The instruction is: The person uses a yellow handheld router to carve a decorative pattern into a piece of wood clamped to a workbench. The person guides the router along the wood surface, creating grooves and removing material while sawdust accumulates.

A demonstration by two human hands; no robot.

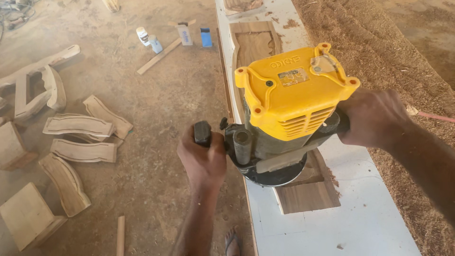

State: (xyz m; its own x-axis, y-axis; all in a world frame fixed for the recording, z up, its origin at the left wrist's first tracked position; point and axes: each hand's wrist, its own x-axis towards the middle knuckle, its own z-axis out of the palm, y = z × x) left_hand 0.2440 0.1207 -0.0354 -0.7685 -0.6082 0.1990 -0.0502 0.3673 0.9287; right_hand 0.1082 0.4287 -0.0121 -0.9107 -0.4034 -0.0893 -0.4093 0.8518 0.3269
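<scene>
nearest the camera, a sandalled foot (233, 242) shows at the bottom edge on the dusty floor (161, 109), just left of the white board (360, 208) that serves as the work surface. a short wooden stick (121, 235) lies on the floor to the left of the foot.

the left hand (203, 160) is wrapped tight around the black left handle (202, 132) of the yellow router (289, 102), fingers closed over it. the right hand (374, 118) grips the black handle on the far side, fingers curled shut around it; that handle is mostly hidden under the hand. the router stands upright with its round black base (275, 175) resting on a brown wooden panel (308, 189), which lies flat on the white board. the router's body covers the middle of the panel, so only the near end and the far carved end (253, 40) show.

to the right of the board runs a long heap of sawdust (398, 71), and a thin red cord (433, 116) crosses it behind the right wrist.

on the floor to the left lie several curved, carved wooden pieces (80, 125), some overlapping, with plain wooden blocks (28, 215) nearer the camera.

further off, a wooden slat (159, 57) lies at an angle on the floor, and beside it stand two small bottles (149, 40), a small box (185, 34) and a blue object (205, 37).
</scene>
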